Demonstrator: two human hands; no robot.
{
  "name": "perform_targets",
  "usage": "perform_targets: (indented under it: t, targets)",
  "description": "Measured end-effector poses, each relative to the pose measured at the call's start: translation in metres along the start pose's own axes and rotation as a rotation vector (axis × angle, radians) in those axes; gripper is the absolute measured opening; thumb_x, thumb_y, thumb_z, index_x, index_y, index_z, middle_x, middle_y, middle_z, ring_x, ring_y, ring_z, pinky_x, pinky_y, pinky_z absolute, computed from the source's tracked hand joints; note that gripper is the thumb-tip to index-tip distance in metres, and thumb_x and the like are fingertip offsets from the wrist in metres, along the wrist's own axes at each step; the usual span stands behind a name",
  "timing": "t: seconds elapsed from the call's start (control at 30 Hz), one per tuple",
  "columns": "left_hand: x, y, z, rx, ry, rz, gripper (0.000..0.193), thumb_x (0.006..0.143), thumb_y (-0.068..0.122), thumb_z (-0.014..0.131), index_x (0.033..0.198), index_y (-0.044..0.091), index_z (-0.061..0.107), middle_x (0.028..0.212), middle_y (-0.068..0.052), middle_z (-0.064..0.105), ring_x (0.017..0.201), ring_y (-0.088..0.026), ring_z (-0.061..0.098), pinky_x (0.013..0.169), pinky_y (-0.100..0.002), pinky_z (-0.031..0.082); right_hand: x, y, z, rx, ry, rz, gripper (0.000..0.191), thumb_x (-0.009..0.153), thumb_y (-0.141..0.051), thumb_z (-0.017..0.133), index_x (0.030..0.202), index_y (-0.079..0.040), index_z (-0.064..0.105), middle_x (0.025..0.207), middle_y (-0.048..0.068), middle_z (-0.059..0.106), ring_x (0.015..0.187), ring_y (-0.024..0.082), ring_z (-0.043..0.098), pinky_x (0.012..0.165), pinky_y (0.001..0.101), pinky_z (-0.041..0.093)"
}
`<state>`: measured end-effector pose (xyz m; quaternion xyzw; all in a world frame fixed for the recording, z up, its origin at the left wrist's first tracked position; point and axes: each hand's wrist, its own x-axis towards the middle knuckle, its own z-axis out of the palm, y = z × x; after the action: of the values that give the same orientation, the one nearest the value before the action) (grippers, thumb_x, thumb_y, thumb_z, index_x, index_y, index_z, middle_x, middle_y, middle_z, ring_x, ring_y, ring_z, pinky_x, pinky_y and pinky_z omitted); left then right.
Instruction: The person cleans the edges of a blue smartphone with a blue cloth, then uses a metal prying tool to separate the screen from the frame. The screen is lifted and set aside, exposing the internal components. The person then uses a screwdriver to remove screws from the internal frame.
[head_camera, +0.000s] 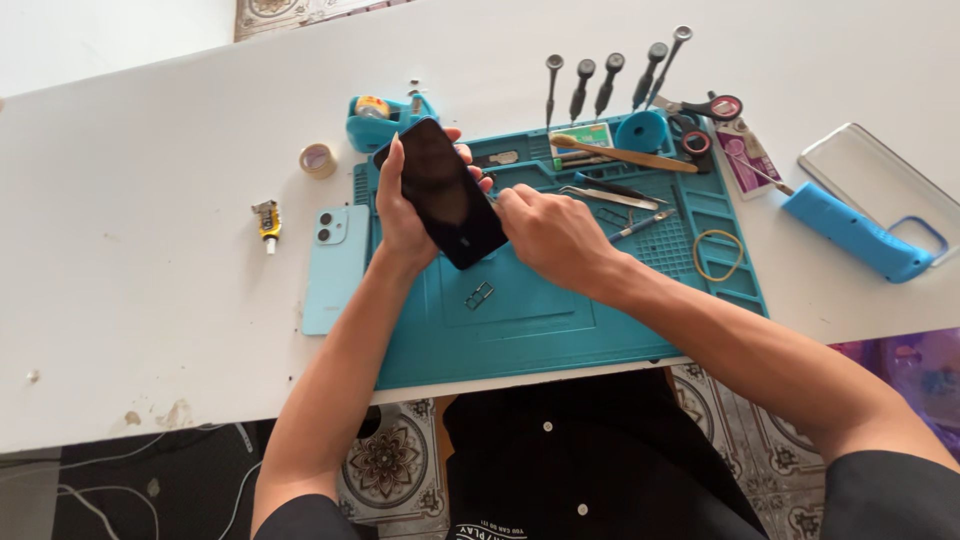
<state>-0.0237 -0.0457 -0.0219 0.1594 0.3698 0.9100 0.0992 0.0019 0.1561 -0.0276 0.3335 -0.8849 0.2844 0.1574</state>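
A person seated at a white table works over a teal repair mat, a small SIM tray lying loose on its flat centre, nearest the body. Above it, the left hand has its grip wrapped around a black smartphone, held tilted off the mat with its dark face up; the right hand presses against the phone's lower right edge, its grip pinched narrow, though whether it holds a tool cannot be told. A slip here looks possible: the phone rests on fingertips alone, and a hard push from the right could twist it loose onto the mat. Just left of the mat lies a light blue back cover. Farther out, the mat's compartments hold tweezers, a yellow rubber band and a wooden stick. Beyond them stand a row of screwdrivers, scissors and a teal tape dispenser; a clear phone case lies far right.
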Motion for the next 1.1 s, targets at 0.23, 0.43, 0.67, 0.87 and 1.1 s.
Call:
perform_targets:
  t: [0.23, 0.43, 0.67, 0.87, 1.1]
  targets:
    - [-0.002, -0.003, -0.003, 0.069, -0.057, 0.014, 0.082, 0.104, 0.07, 0.032, 0.136, -0.002, 0.054, 0.108, -0.013, 0.063, 0.101, -0.024, 0.066, 0.097, -0.045, 0.059, -0.001, -0.001, -0.002, -0.057, -0.051, -0.015, 0.013, 0.099, -0.005, 0.057, 0.09, 0.005, 0.056, 0.077, 0.015, 0.06, 0.057, 0.029, 0.065, 0.047, 0.0399, 0.051]
    - [-0.001, -0.008, -0.01, 0.135, -0.11, 0.026, 0.095, 0.098, 0.08, 0.028, 0.137, -0.002, 0.055, 0.106, -0.013, 0.064, 0.098, -0.021, 0.068, 0.092, -0.039, 0.06, -0.003, 0.001, -0.008, -0.108, -0.144, -0.01, 0.012, 0.098, -0.003, 0.056, 0.09, 0.006, 0.056, 0.078, 0.016, 0.061, 0.057, 0.029, 0.065, 0.047, 0.04, 0.052]
    - [0.002, -0.01, -0.018, 0.158, -0.154, 0.02, 0.1, 0.095, 0.082, 0.026, 0.139, -0.002, 0.057, 0.107, -0.012, 0.066, 0.096, -0.021, 0.07, 0.091, -0.038, 0.062, -0.006, 0.002, -0.01, -0.096, -0.228, 0.016, 0.018, 0.1, -0.007, 0.057, 0.086, 0.005, 0.056, 0.076, 0.017, 0.063, 0.055, 0.028, 0.063, 0.047, 0.0388, 0.05]
    - [0.001, -0.007, -0.02, 0.096, -0.164, -0.004, 0.111, 0.093, 0.09, 0.018, 0.134, -0.005, 0.056, 0.107, -0.013, 0.066, 0.094, -0.021, 0.068, 0.09, -0.036, 0.061, -0.006, 0.004, -0.008, -0.017, -0.219, -0.021, 0.027, 0.105, -0.011, 0.059, 0.084, 0.005, 0.056, 0.073, 0.016, 0.062, 0.054, 0.028, 0.063, 0.048, 0.0393, 0.049]
    - [0.0, -0.007, -0.021, 0.122, -0.193, 0.008, 0.114, 0.091, 0.09, 0.015, 0.136, -0.006, 0.056, 0.106, -0.014, 0.065, 0.092, -0.021, 0.067, 0.087, -0.035, 0.06, -0.006, 0.005, -0.007, 0.024, -0.171, -0.05, 0.025, 0.103, -0.012, 0.06, 0.085, 0.005, 0.056, 0.075, 0.016, 0.062, 0.06, 0.033, 0.061, 0.056, 0.0447, 0.048]
